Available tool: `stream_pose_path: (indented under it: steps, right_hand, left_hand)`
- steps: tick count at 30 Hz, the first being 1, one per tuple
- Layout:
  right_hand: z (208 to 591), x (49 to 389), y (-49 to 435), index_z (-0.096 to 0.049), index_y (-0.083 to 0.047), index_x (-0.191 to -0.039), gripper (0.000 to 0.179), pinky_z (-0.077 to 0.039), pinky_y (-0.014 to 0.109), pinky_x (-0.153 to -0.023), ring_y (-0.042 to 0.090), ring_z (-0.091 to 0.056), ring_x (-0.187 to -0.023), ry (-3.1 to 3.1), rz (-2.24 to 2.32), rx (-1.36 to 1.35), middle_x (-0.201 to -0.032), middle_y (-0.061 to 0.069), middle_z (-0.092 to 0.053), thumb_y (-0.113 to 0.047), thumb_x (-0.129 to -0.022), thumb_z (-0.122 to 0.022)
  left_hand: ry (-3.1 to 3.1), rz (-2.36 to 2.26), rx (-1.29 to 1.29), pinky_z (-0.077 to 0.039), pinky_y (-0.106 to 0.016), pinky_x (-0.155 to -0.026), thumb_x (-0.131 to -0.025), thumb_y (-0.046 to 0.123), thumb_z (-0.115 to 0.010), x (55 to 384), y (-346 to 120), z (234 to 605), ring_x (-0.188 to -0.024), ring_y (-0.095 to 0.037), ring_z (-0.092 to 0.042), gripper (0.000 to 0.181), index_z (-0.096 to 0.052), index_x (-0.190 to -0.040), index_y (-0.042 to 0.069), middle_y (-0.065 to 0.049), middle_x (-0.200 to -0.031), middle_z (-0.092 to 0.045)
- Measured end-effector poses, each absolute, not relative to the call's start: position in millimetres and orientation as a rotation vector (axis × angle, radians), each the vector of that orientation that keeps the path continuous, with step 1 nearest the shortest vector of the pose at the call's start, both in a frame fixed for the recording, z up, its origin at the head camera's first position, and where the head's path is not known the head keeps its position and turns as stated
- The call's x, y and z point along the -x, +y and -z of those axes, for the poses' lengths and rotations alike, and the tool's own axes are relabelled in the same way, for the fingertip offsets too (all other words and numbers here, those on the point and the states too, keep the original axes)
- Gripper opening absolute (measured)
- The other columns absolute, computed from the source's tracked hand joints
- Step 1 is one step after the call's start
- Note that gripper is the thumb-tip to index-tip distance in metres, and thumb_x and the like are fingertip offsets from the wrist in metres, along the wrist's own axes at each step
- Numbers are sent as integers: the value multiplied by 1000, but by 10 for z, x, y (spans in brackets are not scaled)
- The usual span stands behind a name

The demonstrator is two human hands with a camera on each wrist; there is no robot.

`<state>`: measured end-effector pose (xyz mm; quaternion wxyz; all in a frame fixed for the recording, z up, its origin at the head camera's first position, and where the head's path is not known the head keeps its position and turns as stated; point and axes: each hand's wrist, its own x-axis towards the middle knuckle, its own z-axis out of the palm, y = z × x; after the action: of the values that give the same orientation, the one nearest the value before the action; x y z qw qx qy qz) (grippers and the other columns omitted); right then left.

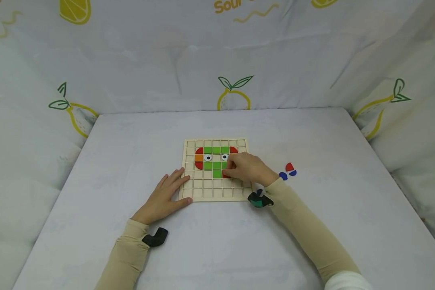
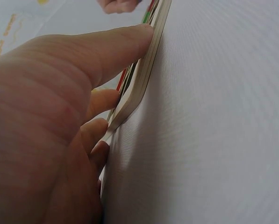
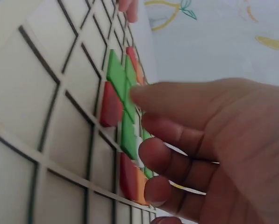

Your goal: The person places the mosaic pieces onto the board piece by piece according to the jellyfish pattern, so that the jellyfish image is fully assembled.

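A pale wooden board (image 1: 206, 194) with a grid of squares lies flat near the middle of a white-covered table (image 1: 130, 141). Green tiles (image 1: 216, 165), rounded red pieces (image 1: 199, 150), an orange tile (image 1: 198, 158) and two eye tiles (image 1: 208, 158) sit in its squares. The person's left hand (image 1: 163, 203) rests at the near left corner, fingers spread, thumb on the near edge. The right hand (image 1: 248, 168) is over the board's right side, fingers curled, thumb tip at the green tiles beside a red piece (image 3: 111, 105); whether it pinches anything, I cannot tell. On the table, right of the board, lie a loose red piece (image 1: 289, 166) and two blue pieces (image 1: 283, 176). Behind hangs a white cloth (image 1: 137, 68) with lemon drawings
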<state>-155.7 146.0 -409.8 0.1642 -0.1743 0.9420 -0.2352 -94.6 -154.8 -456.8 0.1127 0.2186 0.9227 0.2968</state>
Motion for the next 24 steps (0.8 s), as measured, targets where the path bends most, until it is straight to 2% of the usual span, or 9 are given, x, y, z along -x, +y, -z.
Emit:
stream_pose_path:
  steps: [5, 12, 19, 24]
  right_hand:
    - [3924, 1554, 1637, -68, -10, -94, 25, -43, 28, -63, 18, -53, -74, 2684, 911, 474, -80, 2, -62, -33, -102, -61]
    - [3667, 1513, 2056, -66, -4, -121, 32, -52, 34, -78, 25, -58, -90, 2706, 938, 410, -103, 15, -68, -29, -107, -52]
    - [3566, 1430, 2540, -64, -6, -125, 30, -55, 40, -87, 25, -59, -98, 2725, 823, 303, -114, 15, -68, -25, -106, -52]
    - [3629, 1369, 2796, -64, -4, -125, 28, -58, 41, -85, 24, -63, -94, 2709, 733, 264, -114, 16, -68, -19, -103, -54]
  left_hand:
    - [2700, -876, -646, -5, -49, -131, -91, 41, -73, 938, -1547, 4567, -159, -28, -14, 76, -42, -155, 14, -5, -171, -20]
    - [2699, -869, -638, -6, -49, -131, -92, 42, -72, 932, -1554, 4557, -160, -28, -14, 76, -42, -155, 14, -5, -171, -20]
    - [2698, -870, -659, -5, -49, -131, -92, 43, -72, 936, -1560, 4567, -159, -29, -14, 76, -42, -155, 14, -5, -171, -19]
    - [2697, -879, -669, -5, -50, -131, -92, 42, -72, 932, -1559, 4566, -159, -30, -14, 76, -42, -155, 13, -6, -171, -20]
